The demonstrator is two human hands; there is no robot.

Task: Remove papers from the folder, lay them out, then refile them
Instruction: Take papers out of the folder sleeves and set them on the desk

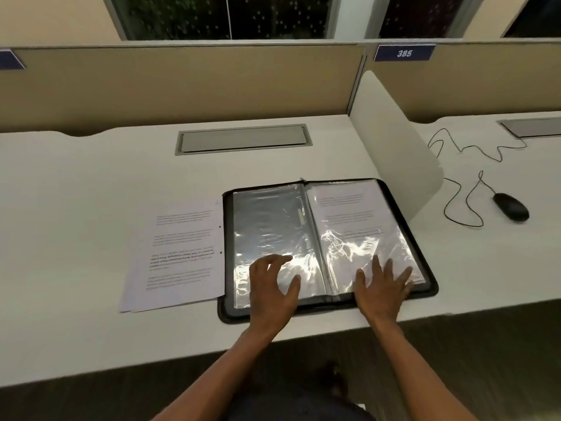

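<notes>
A black zip folder (331,303) lies open on the white desk, with clear plastic sleeves on both sides. The left sleeve (267,226) looks empty; the right sleeve (352,214) holds a printed sheet. A small stack of printed papers (179,253) lies flat on the desk, touching the folder's left edge. My left hand (273,290) rests on the lower part of the left sleeve, fingers spread. Spread flat, my right hand (382,287) presses the lower part of the right sleeve. Neither hand holds anything.
A white divider panel (394,138) stands just right of the folder. Beyond it lie a black mouse (511,206) and its cable (464,189). A grey cable hatch (243,138) sits in the desk behind the folder. The desk's front edge (182,360) is near my arms.
</notes>
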